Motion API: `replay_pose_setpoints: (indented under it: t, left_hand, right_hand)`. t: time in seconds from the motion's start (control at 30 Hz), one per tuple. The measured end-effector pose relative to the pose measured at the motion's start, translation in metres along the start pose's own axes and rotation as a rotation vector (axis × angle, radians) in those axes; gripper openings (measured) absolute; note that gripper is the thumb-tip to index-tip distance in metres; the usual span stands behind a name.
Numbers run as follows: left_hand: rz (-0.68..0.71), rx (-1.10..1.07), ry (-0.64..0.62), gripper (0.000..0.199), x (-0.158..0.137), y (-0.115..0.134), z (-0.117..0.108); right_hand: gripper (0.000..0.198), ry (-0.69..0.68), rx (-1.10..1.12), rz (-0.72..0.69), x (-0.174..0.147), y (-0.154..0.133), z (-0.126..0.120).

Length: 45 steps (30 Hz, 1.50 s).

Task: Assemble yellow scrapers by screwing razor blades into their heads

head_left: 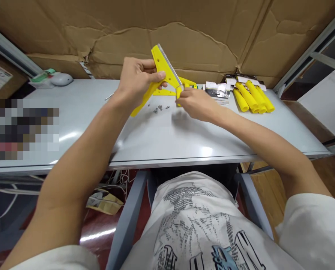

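Note:
My left hand [140, 77] is closed around a yellow scraper [164, 62], its thumb on the flat face. A metal blade strip runs along the scraper's slanted upper edge, and its handle points down toward me. My right hand [195, 103] is at the blade's lower right corner with its fingers pinched together. Whatever lies between those fingertips is hidden. Other yellow scraper parts [187, 81] lie on the table behind the hands, partly covered. Below the scraper, several small metal screws [158, 109] are scattered on the tabletop.
On the right of the white table [156, 142] lie several yellow tubes [253, 98] and packaged blades [218, 90]. A white mouse [62, 79] and a small clear box [40, 79] are at the back left. Cardboard [156, 33] stands behind the table.

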<state>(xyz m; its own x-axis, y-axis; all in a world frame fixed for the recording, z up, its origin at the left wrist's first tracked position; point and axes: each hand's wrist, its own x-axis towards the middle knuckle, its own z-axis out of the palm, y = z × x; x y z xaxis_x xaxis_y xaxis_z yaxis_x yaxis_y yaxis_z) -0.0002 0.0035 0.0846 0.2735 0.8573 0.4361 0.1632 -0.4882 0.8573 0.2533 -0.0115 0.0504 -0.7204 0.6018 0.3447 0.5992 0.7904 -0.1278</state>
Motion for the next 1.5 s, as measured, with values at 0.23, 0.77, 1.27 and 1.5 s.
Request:
replay_pose_setpoints:
  t: [0.23, 0.77, 1.27, 1.5]
  left_hand:
    - [0.019, 0.041, 0.038, 0.024, 0.007, -0.016, -0.009]
    - [-0.005, -0.107, 0.049, 0.077, 0.011, -0.027, 0.016]
    - [-0.088, -0.076, 0.014, 0.083, 0.016, -0.042, 0.000]
    - [-0.059, -0.099, -0.225, 0.059, -0.007, -0.026, 0.038]
  right_hand:
    - [0.047, -0.238, -0.404, -0.142, 0.055, -0.029, 0.038]
    - [0.047, 0.067, -0.260, -0.203, -0.049, 0.044, 0.000]
    - [0.040, 0.239, -0.047, 0.120, -0.028, 0.030, 0.021]
    - [0.035, 0.639, 0.734, 0.321, -0.042, 0.058, -0.003]
